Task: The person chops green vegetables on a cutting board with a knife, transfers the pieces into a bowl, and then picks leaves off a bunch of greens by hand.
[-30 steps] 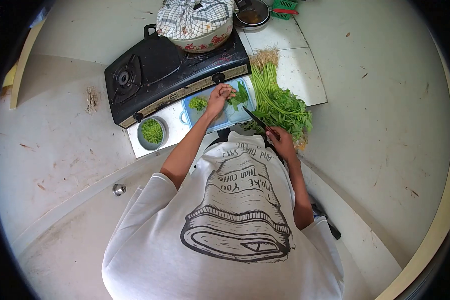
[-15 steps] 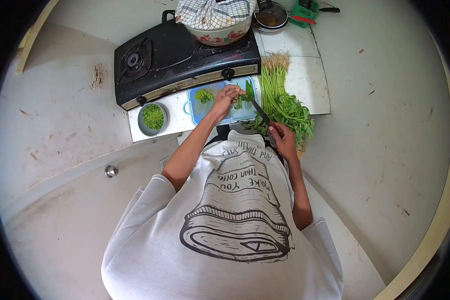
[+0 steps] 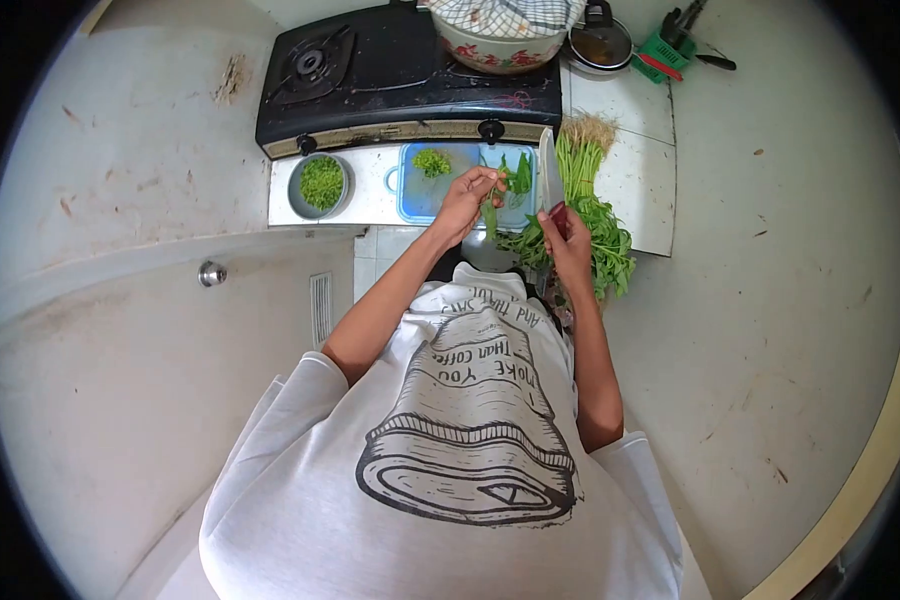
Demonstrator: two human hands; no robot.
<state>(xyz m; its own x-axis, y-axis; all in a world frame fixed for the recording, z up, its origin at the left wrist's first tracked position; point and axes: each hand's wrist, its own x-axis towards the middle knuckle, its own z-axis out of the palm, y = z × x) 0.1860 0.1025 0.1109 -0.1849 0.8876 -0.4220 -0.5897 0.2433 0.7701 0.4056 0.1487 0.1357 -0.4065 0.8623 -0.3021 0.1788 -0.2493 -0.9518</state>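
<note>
From my remote seat I look down on the black gas stove [image 3: 390, 75] along the far side, and the white counter [image 3: 365, 195] in front of it is a narrow ledge whose near edge drops off just behind the hands. On it lies the blue cutting board [image 3: 415, 195], with the loose bundle of long green stalks [image 3: 585, 195] to its right, leafy ends hanging past the counter edge, and a metal bowl of chopped greens [image 3: 321, 183] to its left. My left hand [image 3: 467, 200] has its fingers pinched together on a leafy stem [image 3: 515, 180] over the board; my right hand [image 3: 568, 238] is closed around the red handle of the knife [image 3: 548, 170], blade pointing toward the stove. I judge the cut goes best with the stem laid flat on the board, fingertips curled back from the blade. Open room lies on the board between the small chopped pile [image 3: 432, 161] and the stem; the stove knob [image 3: 488, 128] and the bundle hem the knife in.
</note>
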